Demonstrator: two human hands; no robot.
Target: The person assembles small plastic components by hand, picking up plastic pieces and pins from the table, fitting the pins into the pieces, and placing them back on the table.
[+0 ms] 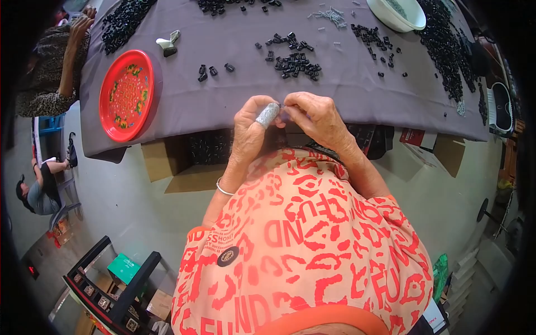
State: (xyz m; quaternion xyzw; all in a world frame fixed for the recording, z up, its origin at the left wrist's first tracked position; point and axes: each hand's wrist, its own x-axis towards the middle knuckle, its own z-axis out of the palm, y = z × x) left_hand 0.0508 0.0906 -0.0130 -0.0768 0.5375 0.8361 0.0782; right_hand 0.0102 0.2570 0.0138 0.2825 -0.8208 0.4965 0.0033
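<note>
My left hand (248, 129) and my right hand (321, 116) meet at the near edge of the table, fingertips pinched together. Whatever small piece they hold between them is mostly hidden by the fingers. A silvery-grey wrap (267, 115) covers the left thumb, and a bangle (224, 188) circles that wrist. Just beyond the hands lies a loose pile of small black plastic parts (297, 66). Several more black parts (213, 71) sit apart to the left. Thin grey rod-like pieces (333, 18) are scattered farther back, too small to identify.
A red floral tray (127, 95) rests at the table's left. At the back right stands a white bowl (410, 22) of grey pieces, beside a large black heap (444, 53). Open cardboard boxes (192, 180) are below the table edge. Another person's arm (68, 67) is at far left.
</note>
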